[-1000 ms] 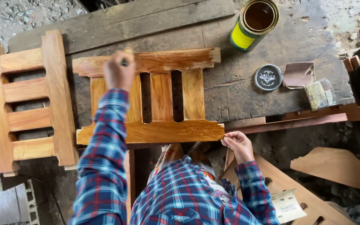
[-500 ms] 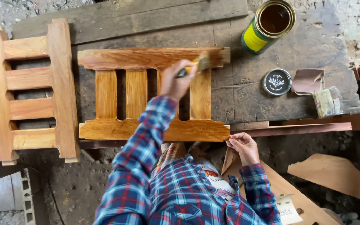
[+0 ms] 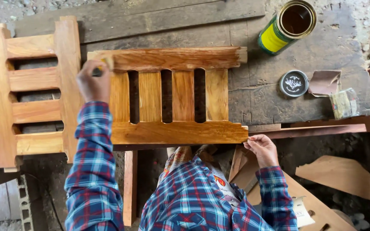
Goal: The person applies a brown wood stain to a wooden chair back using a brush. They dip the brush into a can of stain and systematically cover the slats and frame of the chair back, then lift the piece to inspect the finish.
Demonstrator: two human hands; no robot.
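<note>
Fingers (image 3: 91,72) of the left hand (image 3: 93,81) are closed round a small brush (image 3: 103,65), bristle end pointing right onto the top rail. Right hand (image 3: 262,149) has its fingers curled against the lower right corner of the slatted wooden frame (image 3: 172,98), pinching its edge.

Frame lies flat on the counter (image 3: 253,98), roughly centre. Long axis runs left-right: two long rails, top and bottom, with slats between them standing at right angles, pointing away from the person. Five slats counted, the leftmost partly under the left hand, with dark gaps between them. Wood is orange-brown, glossy and wet-looking, grain visible; the right tip of the top rail looks paler and dull.

Second slatted frame (image 3: 31,92) lies just left, turned the other way: two long rails running near-far, four cross slats counted. Duller, matte finish, same kind of wood. It nearly touches the first frame near the left hand.

Counter is rough grey weathered planks, scratched and stained.

One open round tin (image 3: 287,28) sits far right, tilted, green and yellow side, dark liquid inside. One round black lid (image 3: 294,83) lies flat near it. One bent piece of brown sandpaper (image 3: 325,82) sits just right of the lid, with one small clear packet (image 3: 344,103) beside that.

Sleeves and shirt are blue and red plaid. Loose flat wood offcuts (image 3: 343,179) lie on the ground lower right.
</note>
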